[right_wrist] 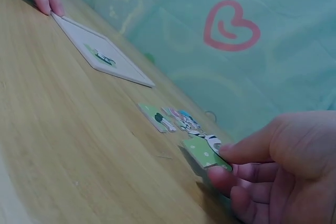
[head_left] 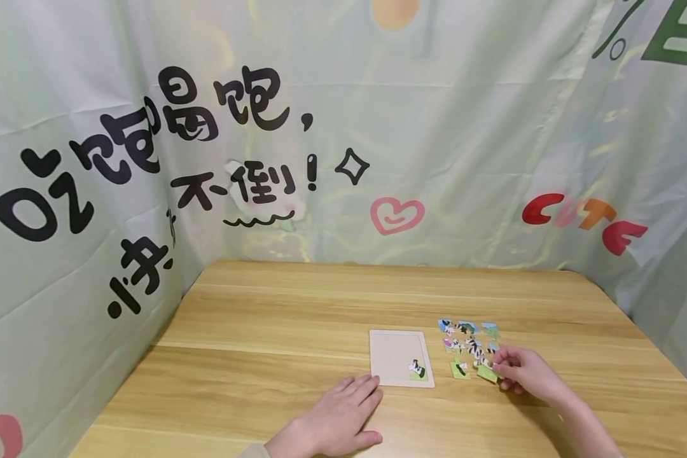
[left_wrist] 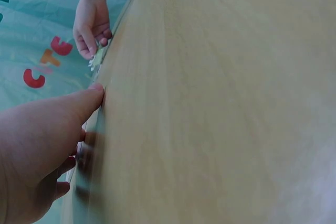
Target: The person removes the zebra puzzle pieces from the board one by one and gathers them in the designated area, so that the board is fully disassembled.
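Between thumb and fingers, my right hand (head_left: 523, 372) pinches a green puzzle piece (right_wrist: 205, 152) with a bit of black-and-white animal on it, tilted just off the table. Other loose puzzle pieces (head_left: 460, 368) lie in a group beside that hand, in blue, green and zebra-striped prints. To their left is a pale puzzle tray (head_left: 392, 356) with a raised border. One puzzle piece (head_left: 418, 369) with a black-and-white animal sits in its lower right corner. My left hand (head_left: 343, 416) rests on the table with straight fingers, its fingertips touching the tray's lower left corner.
The wooden table (head_left: 275, 318) reaches back to a printed cloth backdrop (head_left: 464, 146), which also hangs along the left and right sides. Black lettering, a pink heart (head_left: 397, 215) and coloured letters (head_left: 584, 216) decorate the cloth.
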Demonstrator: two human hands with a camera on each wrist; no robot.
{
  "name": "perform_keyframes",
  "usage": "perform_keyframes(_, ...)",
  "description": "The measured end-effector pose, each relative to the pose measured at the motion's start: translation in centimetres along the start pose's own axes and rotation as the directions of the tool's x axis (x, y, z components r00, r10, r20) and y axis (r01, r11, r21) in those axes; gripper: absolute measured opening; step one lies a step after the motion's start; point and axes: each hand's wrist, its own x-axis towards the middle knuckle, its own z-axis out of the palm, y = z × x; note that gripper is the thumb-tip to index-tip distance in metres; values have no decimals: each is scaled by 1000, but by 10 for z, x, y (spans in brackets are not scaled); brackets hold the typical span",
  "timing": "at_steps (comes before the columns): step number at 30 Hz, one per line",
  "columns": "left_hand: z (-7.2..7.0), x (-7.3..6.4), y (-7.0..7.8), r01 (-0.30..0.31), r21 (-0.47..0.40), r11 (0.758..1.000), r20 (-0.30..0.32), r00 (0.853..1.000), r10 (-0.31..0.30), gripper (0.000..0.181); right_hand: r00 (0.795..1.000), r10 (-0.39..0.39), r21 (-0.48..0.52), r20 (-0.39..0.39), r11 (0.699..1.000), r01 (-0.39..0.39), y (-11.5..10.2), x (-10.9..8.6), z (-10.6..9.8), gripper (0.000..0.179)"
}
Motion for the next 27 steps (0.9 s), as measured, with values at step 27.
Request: perform_keyframes(27, -1, 0, 1, 0, -12, 1000, -7, 1000, 0, 69, 970, -110, -338, -214, 940, 32, -8, 9, 18, 11)
